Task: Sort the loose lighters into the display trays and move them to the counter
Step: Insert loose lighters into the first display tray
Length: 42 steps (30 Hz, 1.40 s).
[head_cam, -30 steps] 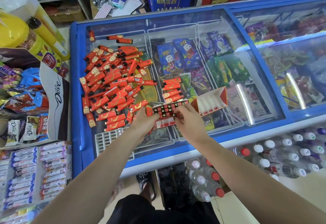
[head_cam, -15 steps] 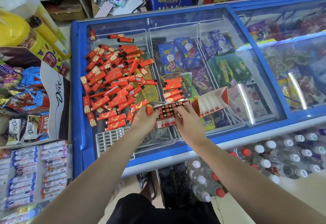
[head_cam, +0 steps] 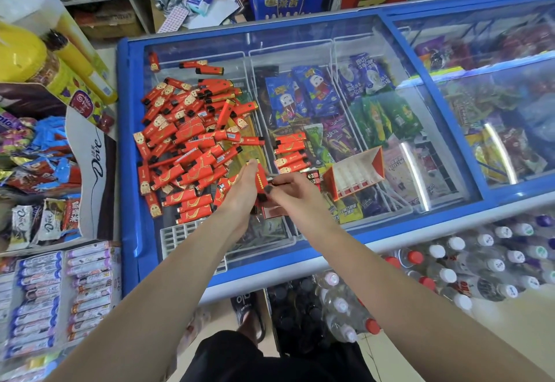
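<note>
The freezer lid point(head_cam: 300, 30) serves as the surface, and the loose lighters point(head_cam: 186, 147) still sprawl across its left half, so most sorting remains. The filled tray point(head_cam: 271, 212) that lay flat between both hands a moment ago is now tipped up. The left hand point(head_cam: 240, 192) grips its side; the right hand point(head_cam: 288, 194) pinches its front.

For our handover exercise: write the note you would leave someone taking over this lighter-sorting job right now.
Left hand and right hand: both grip the red cardboard display tray filled with lighters, lifted over the blue glass-topped freezer.
Big heap of loose red lighters lies left on the glass; a short row of red lighters lies beyond the hands.
An empty red-and-white display tray sits to the right.
Done: one tray filled.
Left: the heap, and moving trays to the counter.
</note>
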{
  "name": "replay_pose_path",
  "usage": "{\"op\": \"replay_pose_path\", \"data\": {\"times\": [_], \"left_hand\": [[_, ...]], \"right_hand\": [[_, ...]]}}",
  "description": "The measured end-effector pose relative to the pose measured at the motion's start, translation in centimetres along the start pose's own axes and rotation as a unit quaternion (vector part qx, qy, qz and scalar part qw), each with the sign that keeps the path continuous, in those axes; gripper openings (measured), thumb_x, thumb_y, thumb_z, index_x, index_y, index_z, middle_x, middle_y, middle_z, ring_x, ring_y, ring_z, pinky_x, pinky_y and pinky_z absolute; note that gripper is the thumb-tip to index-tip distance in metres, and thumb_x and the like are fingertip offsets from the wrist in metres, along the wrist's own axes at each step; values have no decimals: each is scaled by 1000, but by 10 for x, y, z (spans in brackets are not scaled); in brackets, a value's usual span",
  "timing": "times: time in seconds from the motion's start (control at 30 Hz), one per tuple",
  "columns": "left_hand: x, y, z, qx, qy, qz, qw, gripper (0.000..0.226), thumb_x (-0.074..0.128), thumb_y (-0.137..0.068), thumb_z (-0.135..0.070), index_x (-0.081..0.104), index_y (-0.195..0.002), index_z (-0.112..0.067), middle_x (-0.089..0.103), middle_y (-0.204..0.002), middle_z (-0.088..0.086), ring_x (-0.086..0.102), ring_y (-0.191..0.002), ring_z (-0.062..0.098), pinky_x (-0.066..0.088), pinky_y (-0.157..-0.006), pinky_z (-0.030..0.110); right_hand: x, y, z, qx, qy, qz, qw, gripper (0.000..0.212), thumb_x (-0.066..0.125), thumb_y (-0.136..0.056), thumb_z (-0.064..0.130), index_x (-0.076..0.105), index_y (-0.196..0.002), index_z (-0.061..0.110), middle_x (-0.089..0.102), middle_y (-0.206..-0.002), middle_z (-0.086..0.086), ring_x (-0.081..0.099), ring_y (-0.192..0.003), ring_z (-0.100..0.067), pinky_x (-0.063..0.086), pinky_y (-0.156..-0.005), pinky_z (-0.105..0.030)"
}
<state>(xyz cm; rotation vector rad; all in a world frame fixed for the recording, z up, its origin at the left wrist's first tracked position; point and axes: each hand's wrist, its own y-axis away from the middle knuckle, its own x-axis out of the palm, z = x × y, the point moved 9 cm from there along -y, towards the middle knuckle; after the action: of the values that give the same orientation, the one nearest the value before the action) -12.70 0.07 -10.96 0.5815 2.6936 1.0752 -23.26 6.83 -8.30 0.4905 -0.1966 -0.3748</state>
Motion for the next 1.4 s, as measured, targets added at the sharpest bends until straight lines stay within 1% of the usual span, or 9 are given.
{"op": "replay_pose_path", "data": {"times": [0.13,0.27,0.4,0.57,0.73,0.83,1.03,1.23,1.4], "left_hand": [[7,2,0,13,-47,24,999,65,32,-94,-73,60,-131,-29,70,-125,12,66,-116,27,48,-102,44],[10,2,-7,52,-126,22,990,55,27,-108,-58,49,-145,-25,62,-134,14,60,-116,27,41,-80,34],[9,4,-9,70,-177,18,982,40,27,-110,-49,55,-132,-30,59,-127,17,58,-112,35,47,-90,45],[6,1,-5,92,-244,44,964,16,40,-110,-36,53,-116,-28,57,-89,5,46,-59,11,40,-55,26],[7,-2,-1,97,-280,44,954,10,45,-110,-22,50,-118,-26,47,-63,0,34,-33,2,28,-37,20],[7,0,-4,102,-282,36,953,10,45,-110,-21,46,-119,-24,46,-59,-3,34,-32,2,27,-37,22],[5,2,-7,106,-286,17,952,22,46,-109,-23,35,-127,-20,45,-63,-3,36,-33,2,29,-35,21],[4,7,-12,106,-273,0,956,16,40,-109,-21,36,-122,-12,51,-72,-1,45,-51,11,31,-36,18],[7,8,-13,114,-274,8,955,10,38,-110,-24,43,-115,-17,65,-86,4,55,-63,13,38,-44,20]], "right_hand": [[-10,0,1,-6,-9,-20,1000,20,63,-95,-1,61,-114,6,72,-84,-14,75,-82,-39,62,-82,-54],[-24,1,4,-10,-31,-41,999,19,50,-97,-7,61,-109,2,71,-82,-15,71,-70,-32,61,-63,-38],[-60,-1,0,-15,36,-123,992,21,49,-95,-1,68,-91,8,64,-74,-13,57,-55,-22,46,-50,-30],[-108,-5,-6,-17,150,-221,963,17,58,-90,8,69,-77,7,54,-60,0,43,-58,-17,35,-56,-29],[-113,-11,-12,-24,235,-216,947,18,58,-93,7,66,-79,15,61,-61,2,55,-58,-17,49,-57,-31],[-104,-16,-19,-36,223,-202,953,17,58,-94,4,64,-85,17,67,-63,0,65,-59,-20,59,-63,-43],[-78,-20,-21,-85,313,-186,928,11,58,-95,13,68,-99,15,67,-94,-4,66,-84,-16,55,-79,-33],[-75,-20,-29,-76,294,-190,934,20,53,-97,16,71,-106,14,62,-101,-4,56,-87,-3,38,-71,-14],[-78,-20,-38,-43,209,-223,951,13,67,-94,19,61,-106,16,67,-98,2,65,-85,-7,48,-69,-19]]}}
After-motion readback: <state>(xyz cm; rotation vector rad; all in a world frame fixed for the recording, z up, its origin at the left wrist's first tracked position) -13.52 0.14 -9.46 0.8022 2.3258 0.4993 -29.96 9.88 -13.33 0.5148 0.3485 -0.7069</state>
